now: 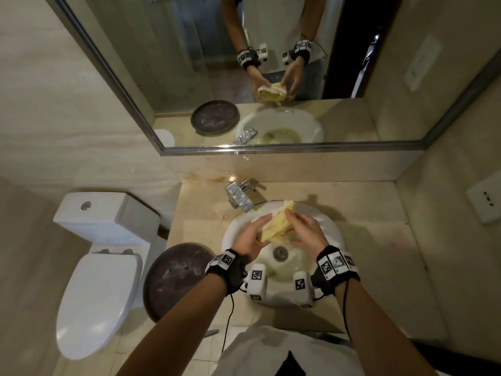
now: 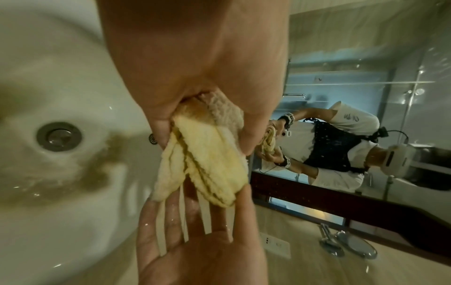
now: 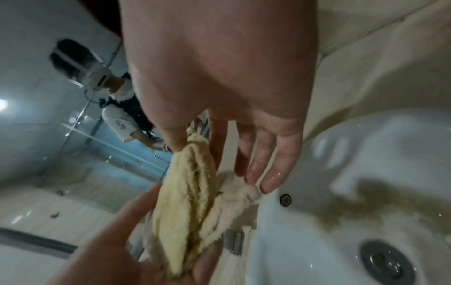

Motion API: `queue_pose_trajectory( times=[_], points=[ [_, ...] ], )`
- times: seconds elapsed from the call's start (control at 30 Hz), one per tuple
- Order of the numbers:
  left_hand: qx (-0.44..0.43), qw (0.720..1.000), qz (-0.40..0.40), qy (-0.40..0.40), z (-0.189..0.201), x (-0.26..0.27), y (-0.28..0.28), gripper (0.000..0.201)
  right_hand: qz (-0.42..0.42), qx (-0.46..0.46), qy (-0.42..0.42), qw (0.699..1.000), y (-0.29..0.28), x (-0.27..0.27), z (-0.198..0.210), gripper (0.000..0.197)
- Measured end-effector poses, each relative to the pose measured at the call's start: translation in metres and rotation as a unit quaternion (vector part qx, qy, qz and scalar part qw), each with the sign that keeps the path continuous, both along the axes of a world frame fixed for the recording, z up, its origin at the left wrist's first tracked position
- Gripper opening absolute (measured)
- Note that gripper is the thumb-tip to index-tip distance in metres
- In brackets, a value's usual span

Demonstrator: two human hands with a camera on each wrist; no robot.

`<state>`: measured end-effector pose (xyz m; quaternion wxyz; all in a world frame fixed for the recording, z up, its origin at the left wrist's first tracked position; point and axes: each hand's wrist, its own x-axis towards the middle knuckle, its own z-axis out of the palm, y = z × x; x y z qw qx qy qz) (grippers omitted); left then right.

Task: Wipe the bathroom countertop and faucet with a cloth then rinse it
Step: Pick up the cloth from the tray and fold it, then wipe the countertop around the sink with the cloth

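Note:
A wet, bunched yellow cloth (image 1: 276, 226) hangs between both hands above the white sink basin (image 1: 235, 232). My left hand (image 1: 264, 226) grips its near end between thumb and fingers (image 2: 158, 127). My right hand (image 1: 291, 226) pinches the far end with its thumb (image 3: 176, 142), and its other fingers (image 3: 273, 173) stay straight and wet. Murky brownish water (image 2: 97, 169) lies around the drain (image 1: 280, 253). The chrome faucet (image 1: 240, 195) stands behind the basin on the beige countertop (image 1: 379, 240), just beyond the cloth.
A dark round tray (image 1: 176, 275) sits on the counter's left end, and a white toilet (image 1: 103, 267) stands beyond it. The mirror (image 1: 162, 77) covers the back wall. On the right wall there is a socket plate (image 1: 485, 199).

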<state>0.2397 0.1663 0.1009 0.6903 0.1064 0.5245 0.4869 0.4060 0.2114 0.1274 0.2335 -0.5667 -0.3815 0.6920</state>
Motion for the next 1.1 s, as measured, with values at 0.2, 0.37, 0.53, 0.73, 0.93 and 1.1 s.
queue_pose_trajectory(
  times=[0.2,0.37,0.53,0.73,0.93,1.1],
  points=[
    [0.033,0.994,0.066,0.084,0.009,0.014,0.012,0.047,-0.044,-0.079,-0.014,0.996,0.0,0.006,-0.014,0.061],
    [0.118,0.965,0.009,0.234,0.015,0.044,0.022,0.041,-0.037,-0.147,0.084,0.985,0.006,0.023,-0.013,0.068],
    [0.172,0.916,-0.202,0.3,0.018,0.068,0.029,0.034,-0.123,-0.16,0.233,0.951,0.007,0.044,-0.021,0.052],
    [0.297,0.777,-0.36,0.422,-0.004,0.097,0.037,0.04,-0.181,-0.125,0.185,0.958,0.001,0.108,-0.031,0.023],
    [0.243,0.709,-0.484,0.452,-0.04,0.136,0.034,0.04,-0.294,-0.084,0.007,0.952,-0.009,0.192,-0.063,0.049],
    [0.237,0.596,-0.589,0.492,-0.062,0.161,0.028,0.044,-0.279,0.007,-0.188,0.942,-0.033,0.247,-0.084,0.075]
  ],
)
